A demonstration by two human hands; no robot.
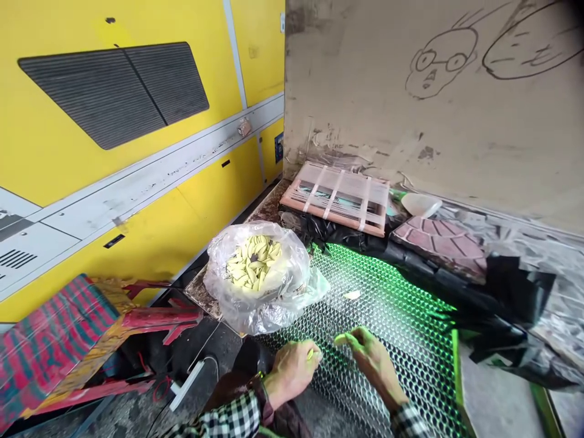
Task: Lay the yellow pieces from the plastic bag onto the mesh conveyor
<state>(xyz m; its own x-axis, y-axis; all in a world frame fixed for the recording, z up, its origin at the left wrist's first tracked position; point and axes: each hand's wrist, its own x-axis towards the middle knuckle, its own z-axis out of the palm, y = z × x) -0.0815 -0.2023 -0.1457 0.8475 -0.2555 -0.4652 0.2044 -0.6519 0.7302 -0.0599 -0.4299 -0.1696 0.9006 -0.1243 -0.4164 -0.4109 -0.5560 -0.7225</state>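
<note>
Head view shows the left hand [292,372] closed in a narrow pinch on a small yellow-green piece [311,354], and the right hand [375,365] pinching a similar pale piece [342,339] between its fingertips, both low over a green-lit metal mesh [392,304]. A heap of crescent-shaped pieces [254,263] lies in a clear plastic bag [228,298] left of centre, beyond the hands. Narrow fingertip grips suit pieces this small, holding them clear of the mesh holes.
</note>
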